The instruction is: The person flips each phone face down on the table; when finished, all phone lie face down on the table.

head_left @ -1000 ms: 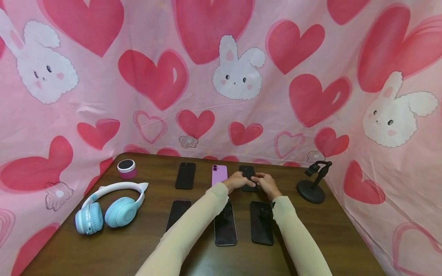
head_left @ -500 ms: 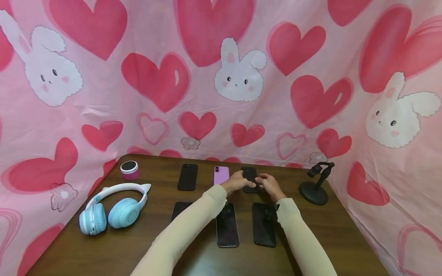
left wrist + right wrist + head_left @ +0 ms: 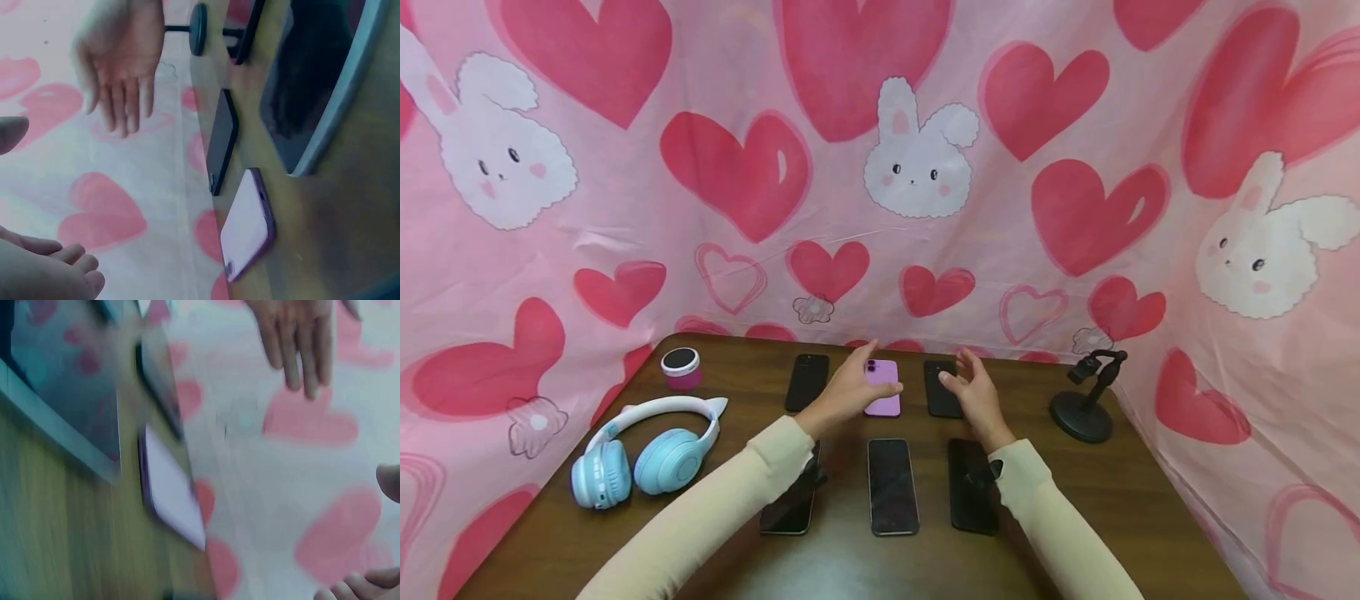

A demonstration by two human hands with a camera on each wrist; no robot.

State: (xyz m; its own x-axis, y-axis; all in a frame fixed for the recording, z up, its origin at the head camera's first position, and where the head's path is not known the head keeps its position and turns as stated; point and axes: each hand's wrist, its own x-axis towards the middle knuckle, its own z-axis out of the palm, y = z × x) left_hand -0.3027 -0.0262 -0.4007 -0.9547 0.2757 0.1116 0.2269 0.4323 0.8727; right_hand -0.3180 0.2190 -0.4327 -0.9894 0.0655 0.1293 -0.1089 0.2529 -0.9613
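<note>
My left hand (image 3: 850, 387) is raised with fingers extended and nothing in it, overlapping the left side of a purple phone (image 3: 886, 404) in the head view. My right hand (image 3: 981, 400) is likewise empty, its thumb overlapping a black phone (image 3: 940, 404) lying back side up. Both hands appear apart from the phones in the left wrist view, where the purple phone (image 3: 247, 225) and the black phone (image 3: 223, 144) lie flat. Another black phone (image 3: 807, 379) completes the back row. In front lie three dark-screened phones: left (image 3: 788, 512), middle (image 3: 892, 487) and right (image 3: 972, 508).
Blue and white cat-ear headphones (image 3: 666, 458) lie on the left of the wooden table (image 3: 865, 575). Behind them stands a small pink and white cylinder (image 3: 681, 371). A black stand with a round base (image 3: 1080, 417) is at the right. Heart-patterned cloth (image 3: 910, 275) hangs around the table.
My left hand has moved left from the black phone towards the purple one, its fingers spreading. My right hand has lifted from the black phone's edge and opened. The phones stay in place.
</note>
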